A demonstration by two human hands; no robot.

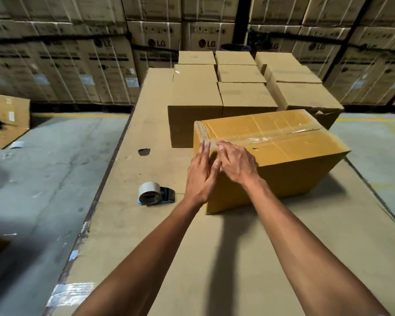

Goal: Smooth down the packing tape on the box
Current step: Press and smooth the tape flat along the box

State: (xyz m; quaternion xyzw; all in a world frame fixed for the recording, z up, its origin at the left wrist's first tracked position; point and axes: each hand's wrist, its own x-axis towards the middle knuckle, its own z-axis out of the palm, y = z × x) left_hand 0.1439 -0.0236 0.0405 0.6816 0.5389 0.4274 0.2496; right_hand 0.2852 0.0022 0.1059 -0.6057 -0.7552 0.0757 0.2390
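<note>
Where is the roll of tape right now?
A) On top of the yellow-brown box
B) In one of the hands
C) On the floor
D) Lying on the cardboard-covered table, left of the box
D: the grey roll of packing tape lies on the cardboard-covered table, left of the yellow-brown cardboard box, while the left hand and right hand press on the box's near corner.

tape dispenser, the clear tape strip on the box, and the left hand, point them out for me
tape dispenser (156,193), head view, on the cardboard roll at its front.
clear tape strip (260,139), head view, on the shiny stretch along the box's top seam.
left hand (201,176), head view, on the back of the hand.
</note>
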